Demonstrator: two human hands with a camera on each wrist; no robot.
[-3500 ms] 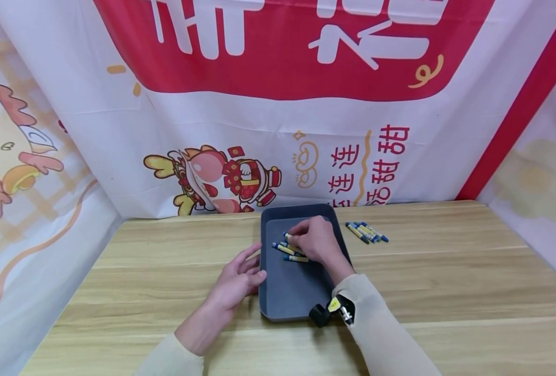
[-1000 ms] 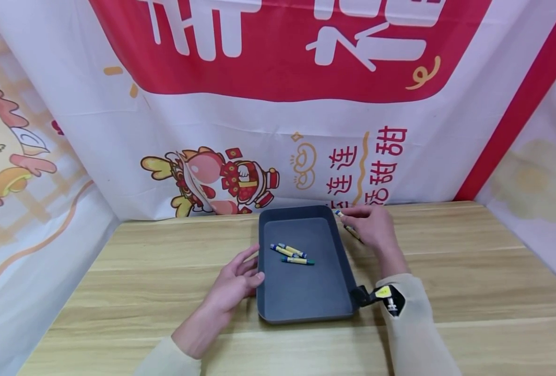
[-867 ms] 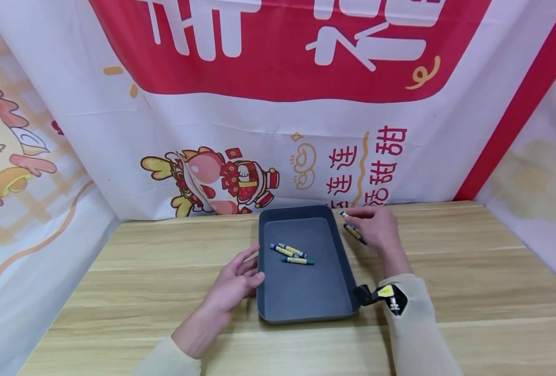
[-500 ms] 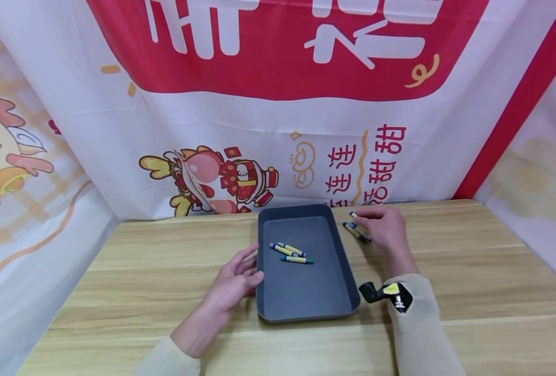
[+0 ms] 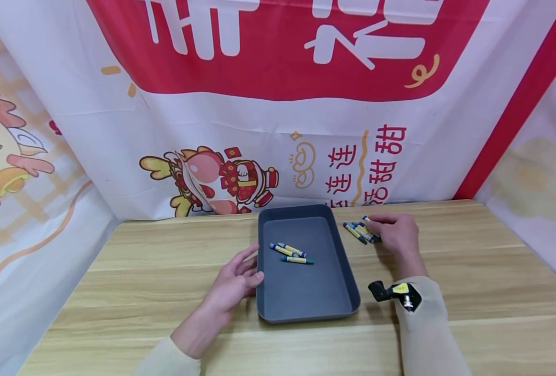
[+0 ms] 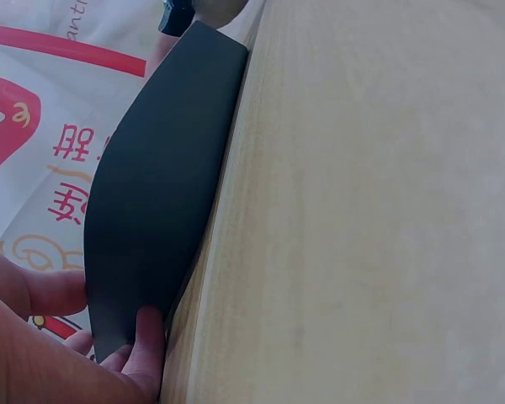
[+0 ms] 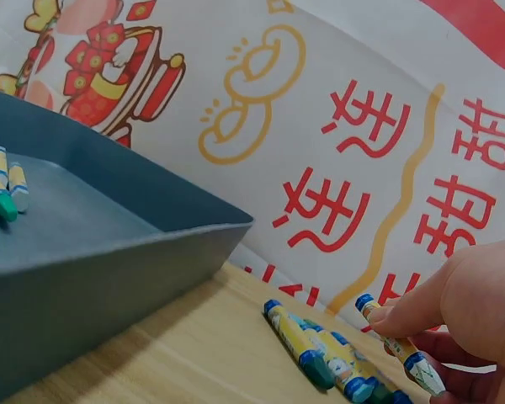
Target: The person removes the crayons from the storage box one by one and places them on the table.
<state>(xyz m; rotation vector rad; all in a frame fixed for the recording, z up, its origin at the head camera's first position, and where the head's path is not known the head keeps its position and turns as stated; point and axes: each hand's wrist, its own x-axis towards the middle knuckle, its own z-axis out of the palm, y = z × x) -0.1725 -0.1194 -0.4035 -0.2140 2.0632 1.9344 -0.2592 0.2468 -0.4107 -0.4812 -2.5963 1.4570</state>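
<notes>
Head view. Tray (image 5: 308, 292): one, dark grey, rectangular, flat on the bench (image 5: 165, 292) of pale wood grain. Inside, left of the middle: two blue-ended crayons (image 5: 291, 250), close together, and one green-ended crayon (image 5: 298, 259) just nearer the front. Right of the tray, on the bench: crayon pile (image 5: 356, 233), several yellow-wrapped pieces lying close together. Left hand (image 5: 231, 282): at the tray's left wall, fingers apart and relaxed, touching it. Right hand (image 5: 399, 235): at the crayon pile, thumb and fingers clamped on one held crayon (image 5: 365, 218), blue end outward. Right sleeve (image 5: 433, 329): pale, with a black device (image 5: 390, 292) at the wrist. Behind: white backdrop (image 5: 278, 120), printed in red, with cartoon figures.

Left wrist view. Tray from outside, dark wall upright on the bench; left hand at the lower corner, fingertips against the wall.

Right wrist view. Held crayon tilted, pinched beneath the thumb, just beside the crayon pile; contact between them impossible to tell. Crayon pile with blue and dark green ends. At left, tray corner and crayon ends inside.
</notes>
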